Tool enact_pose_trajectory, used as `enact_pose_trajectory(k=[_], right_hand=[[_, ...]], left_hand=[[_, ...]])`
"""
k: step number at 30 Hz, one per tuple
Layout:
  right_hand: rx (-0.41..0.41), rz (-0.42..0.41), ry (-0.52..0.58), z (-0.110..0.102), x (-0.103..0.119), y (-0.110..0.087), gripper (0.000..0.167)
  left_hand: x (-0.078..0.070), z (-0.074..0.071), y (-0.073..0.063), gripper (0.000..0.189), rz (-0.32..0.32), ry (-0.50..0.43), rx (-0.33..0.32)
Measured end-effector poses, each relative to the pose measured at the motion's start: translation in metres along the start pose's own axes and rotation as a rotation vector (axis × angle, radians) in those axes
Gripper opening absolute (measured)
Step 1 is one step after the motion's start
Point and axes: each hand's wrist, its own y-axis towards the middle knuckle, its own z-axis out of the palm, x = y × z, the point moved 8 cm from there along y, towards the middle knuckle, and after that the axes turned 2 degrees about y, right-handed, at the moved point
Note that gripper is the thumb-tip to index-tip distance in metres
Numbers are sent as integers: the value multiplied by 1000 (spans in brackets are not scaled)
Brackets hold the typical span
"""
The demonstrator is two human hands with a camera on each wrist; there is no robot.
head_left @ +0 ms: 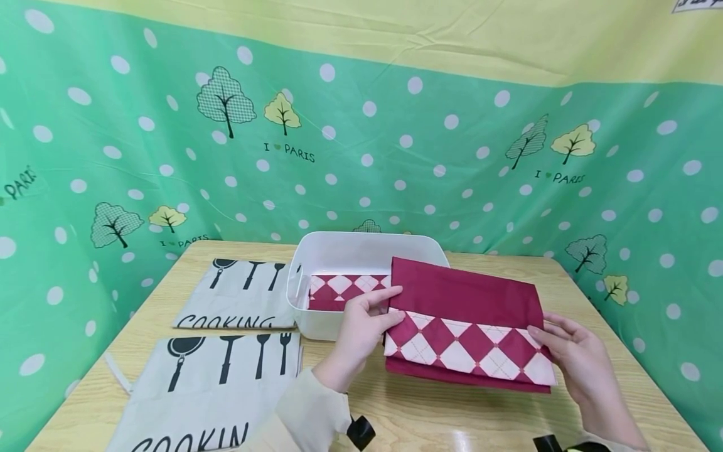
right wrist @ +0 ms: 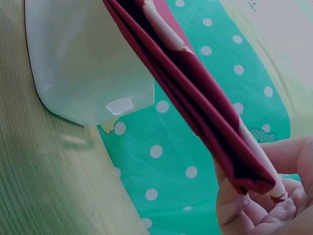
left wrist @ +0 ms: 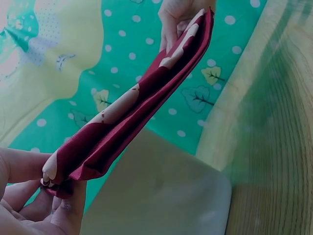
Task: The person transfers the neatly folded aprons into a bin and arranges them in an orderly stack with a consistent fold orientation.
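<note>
A folded burgundy apron [head_left: 463, 295] with a white-and-burgundy argyle band is held up above the table, slightly tilted. My left hand [head_left: 364, 333] pinches its left edge between thumb and fingers. At the opposite edge, my right hand [head_left: 578, 358] grips it, thumb on the front face. Both wrist views show the apron's stacked folds [left wrist: 132, 117] edge-on. Just behind it stands a white plastic box [head_left: 319, 325], whose right part the apron hides. Inside the box lies another folded burgundy argyle piece [head_left: 339, 305], partly covered from sight.
Two folded whitish aprons with black utensil prints and "COOKING" lettering lie on the left, one farther back [head_left: 243, 295] and one nearer [head_left: 217, 383]. A pale strap [head_left: 117, 373] sticks out beside them. The wooden table [head_left: 627, 402] meets a green dotted curtain [head_left: 395, 163].
</note>
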Motion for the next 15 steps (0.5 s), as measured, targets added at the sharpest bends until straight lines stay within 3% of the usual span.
enact_pose_trajectory(k=[7, 15], right_hand=[[-9, -58, 27, 15, 8, -1, 29], [-16, -40, 63, 27, 9, -4, 29]], left_hand=[[0, -11, 1, 40, -9, 34, -42], [-5, -20, -2, 40, -7, 55, -46]])
